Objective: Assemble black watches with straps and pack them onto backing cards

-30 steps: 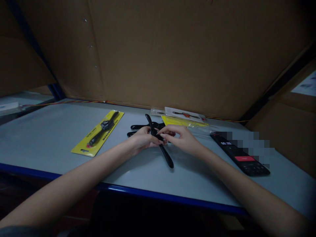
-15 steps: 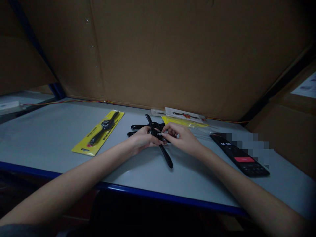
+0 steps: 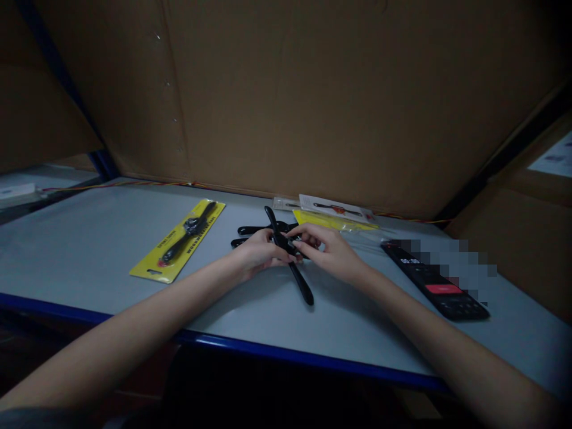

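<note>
The black two-handled tool (image 3: 298, 281) is long, slim and glossy with rounded ends, and it runs straight from about 11 o'clock down to 5 o'clock, its middle mostly hidden from view. Just beside it, toward 10 o'clock, two more black handles (image 3: 254, 230) lie almost level and nearly parallel, their rounded tips pointing toward 9 o'clock. Their other ends pass out of sight behind the first tool, so it cannot be told whether they belong to one piece or two.
</note>
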A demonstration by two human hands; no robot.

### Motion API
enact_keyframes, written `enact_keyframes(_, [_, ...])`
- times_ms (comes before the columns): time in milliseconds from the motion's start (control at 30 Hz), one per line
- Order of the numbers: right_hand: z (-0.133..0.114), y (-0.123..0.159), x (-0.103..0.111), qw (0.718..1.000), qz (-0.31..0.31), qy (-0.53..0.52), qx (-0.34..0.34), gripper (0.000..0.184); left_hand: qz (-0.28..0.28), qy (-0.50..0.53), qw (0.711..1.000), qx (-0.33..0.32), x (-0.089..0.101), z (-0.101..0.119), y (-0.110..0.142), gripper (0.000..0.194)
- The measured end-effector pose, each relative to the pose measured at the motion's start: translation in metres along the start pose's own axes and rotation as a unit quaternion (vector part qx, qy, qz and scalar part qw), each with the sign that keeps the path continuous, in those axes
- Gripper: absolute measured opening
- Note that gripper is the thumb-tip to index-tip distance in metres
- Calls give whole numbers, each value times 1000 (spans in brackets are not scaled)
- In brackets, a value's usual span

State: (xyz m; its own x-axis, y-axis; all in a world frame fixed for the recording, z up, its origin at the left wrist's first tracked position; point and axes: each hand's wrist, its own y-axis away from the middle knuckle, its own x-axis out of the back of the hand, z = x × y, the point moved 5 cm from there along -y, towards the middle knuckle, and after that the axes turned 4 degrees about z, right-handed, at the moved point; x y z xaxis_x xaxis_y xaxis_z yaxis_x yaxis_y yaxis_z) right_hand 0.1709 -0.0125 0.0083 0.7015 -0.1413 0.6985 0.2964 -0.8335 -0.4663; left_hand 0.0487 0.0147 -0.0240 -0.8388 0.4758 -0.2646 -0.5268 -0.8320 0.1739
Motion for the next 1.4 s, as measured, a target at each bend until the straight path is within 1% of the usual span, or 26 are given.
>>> enact_keyframes(67, [0, 0, -1, 1000, 3, 26, -2, 18, 8, 3, 1000, 2, 1, -1, 0, 45])
enact_keyframes(167, [-2, -1, 1, 996, 28, 87, 5, 11, 14, 0, 1000, 4, 0, -1, 1, 46])
enact_keyframes(267, [-3, -1, 2, 990, 43, 137, 12, 14, 13, -8, 1000, 9, -2, -1, 2, 44])
enact_keyframes(333, [-2, -1, 2, 989, 37, 142, 6, 17, 18, -10, 1000, 10, -3, 0, 3, 45])
enact_keyframes(400, [0, -1, 0, 993, 23, 120, -10, 23, 26, -11, 1000, 6, -2, 1, 3, 47])
enact_keyframes(467, [2, 0, -2, 997, 7, 74, -23, 27, 32, -11, 999, 2, -1, 2, 3, 48])
enact_keyframes(533, [2, 1, -5, 999, -7, 27, -26, 26, 35, -14, 999, 1, 0, 2, 2, 48])
enact_keyframes(600, [1, 0, -5, 1000, -12, -7, -28, 21, 35, -13, 999, 0, 1, 1, 1, 49])
enact_keyframes(733, [3, -1, 2, 998, 29, -24, -43, 14, 28, 1, 1000, -1, 2, -2, -3, 53])
enact_keyframes(833, [4, -2, 3, 999, 28, -16, -39, 18, 22, 6, 1000, -6, 3, -2, -4, 55])
enact_keyframes(933, [4, -1, 0, 999, 13, 23, -28, 18, 20, -4, 1000, -14, 1, -1, -2, 50])
enact_keyframes(1033, [0, 0, 1, 992, 54, 116, -18, 14, 23, -15, 1000, -15, 0, 1, 1, 48])
enact_keyframes(1100, [-5, 1, 1, 982, 86, 171, -9, 17, 25, -22, 999, -15, -1, 2, 3, 47])
enact_keyframes(1133, [-6, 2, 0, 979, 94, 182, -8, 20, 25, -25, 999, -15, -2, 2, 4, 46])
enact_keyframes(1200, [-6, 3, -4, 982, 91, 166, -23, 26, 24, -31, 999, -19, -3, 3, 5, 45])
enact_keyframes(1300, [2, 2, -8, 990, 77, 92, -71, 34, 27, -26, 999, -20, -3, 3, 4, 43])
enact_keyframes(1333, [5, 2, -8, 992, 73, 62, -82, 36, 30, -20, 999, -18, -3, 3, 4, 44])
enact_keyframes(1400, [9, 0, -6, 993, 72, -5, -92, 32, 27, -4, 1000, -11, -3, 3, 3, 47])
